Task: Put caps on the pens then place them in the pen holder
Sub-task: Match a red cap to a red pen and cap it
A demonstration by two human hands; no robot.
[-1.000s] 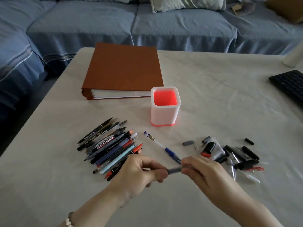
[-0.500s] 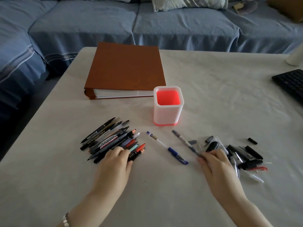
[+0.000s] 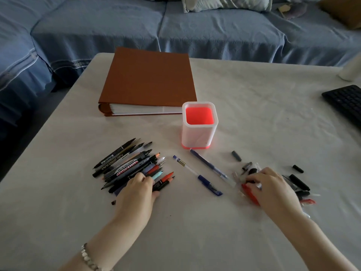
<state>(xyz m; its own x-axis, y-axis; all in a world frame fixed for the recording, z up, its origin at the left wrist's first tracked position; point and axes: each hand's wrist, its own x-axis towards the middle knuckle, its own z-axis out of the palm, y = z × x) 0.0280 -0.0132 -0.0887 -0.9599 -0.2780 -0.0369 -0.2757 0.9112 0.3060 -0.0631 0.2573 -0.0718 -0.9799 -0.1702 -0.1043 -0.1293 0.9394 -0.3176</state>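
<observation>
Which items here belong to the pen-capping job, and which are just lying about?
Job: pile of pens, left hand on it; loose caps, right hand on them; two blue pens between; pen holder.
Lying about: brown binder; black keyboard; white object, far right; blue sofa.

A cloth-covered table (image 3: 254, 90) carries a brown binder (image 3: 148, 79), pen holder (image 3: 197, 136) and keyboard (image 3: 345, 100). Nearer lie uncapped pens (image 3: 127, 165) and loose caps (image 3: 298, 182).

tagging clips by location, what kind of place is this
Most likely a home living room: a blue-covered sofa runs behind a cloth-covered table bearing a brown binder and a black keyboard.
</observation>
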